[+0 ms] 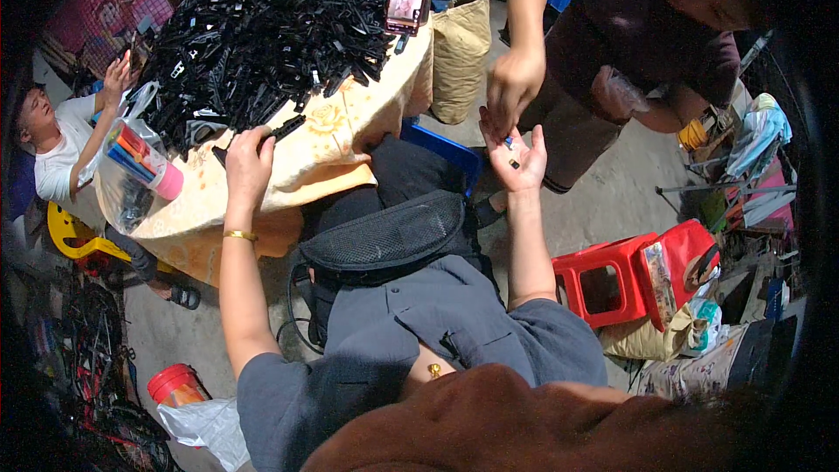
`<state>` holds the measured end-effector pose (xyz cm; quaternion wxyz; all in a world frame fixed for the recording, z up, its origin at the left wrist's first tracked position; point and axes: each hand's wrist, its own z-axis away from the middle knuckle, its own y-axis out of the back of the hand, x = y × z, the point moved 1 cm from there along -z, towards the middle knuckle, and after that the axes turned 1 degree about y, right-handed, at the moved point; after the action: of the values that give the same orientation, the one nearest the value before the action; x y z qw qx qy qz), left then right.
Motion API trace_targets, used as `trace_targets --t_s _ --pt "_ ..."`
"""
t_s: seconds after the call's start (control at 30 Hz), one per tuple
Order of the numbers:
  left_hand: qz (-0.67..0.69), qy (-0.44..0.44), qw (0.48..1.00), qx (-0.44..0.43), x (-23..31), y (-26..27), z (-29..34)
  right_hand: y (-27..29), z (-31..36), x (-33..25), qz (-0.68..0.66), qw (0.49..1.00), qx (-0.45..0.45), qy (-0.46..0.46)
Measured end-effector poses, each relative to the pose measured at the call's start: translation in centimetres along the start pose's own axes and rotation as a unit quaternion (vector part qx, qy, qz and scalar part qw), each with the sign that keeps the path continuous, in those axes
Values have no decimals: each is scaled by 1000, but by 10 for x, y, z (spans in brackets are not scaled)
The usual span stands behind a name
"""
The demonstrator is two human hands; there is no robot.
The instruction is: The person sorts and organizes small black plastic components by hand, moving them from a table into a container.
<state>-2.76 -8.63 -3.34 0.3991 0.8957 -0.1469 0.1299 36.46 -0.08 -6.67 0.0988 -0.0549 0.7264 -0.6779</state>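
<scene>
My left hand (247,166) is closed at the near edge of the cloth-covered table, its fingers on a black plastic strip (287,128) that shows past the fingertips. Just beyond it rises a big heap of black plastic pieces (262,31). Out to the right, my right hand (517,166) is palm up with its fingers stretched out. A small black piece (514,163) and a small blue piece (509,142) lie on it. Another person's hand (516,83) reaches down over my fingers; whether it touches them I cannot tell.
A phone (407,2) stands at the table's right edge, beside a tan sack (461,57). A clear bag with a cup of coloured pens (140,162) is at the left. Red stools (603,275) stand at my right. Another person (65,144) sits at the far left.
</scene>
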Motion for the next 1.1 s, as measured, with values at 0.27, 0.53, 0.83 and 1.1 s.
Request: trace_targets --t_s 0.27,0.53,0.83,1.1 --pt "-5 -3 1000 -6 4 1 -2 -12 10 2 -49 997 -38 -37" --pt "-41 -28 997 51 4 0 -7 -16 13 12 -42 997 -48 -46" --pt "206 -138 964 -98 134 -31 -4 -18 19 38 -44 996 -12 -75" --pt "260 -251 925 -119 204 -86 -10 -11 24 55 20 990 -12 -142"
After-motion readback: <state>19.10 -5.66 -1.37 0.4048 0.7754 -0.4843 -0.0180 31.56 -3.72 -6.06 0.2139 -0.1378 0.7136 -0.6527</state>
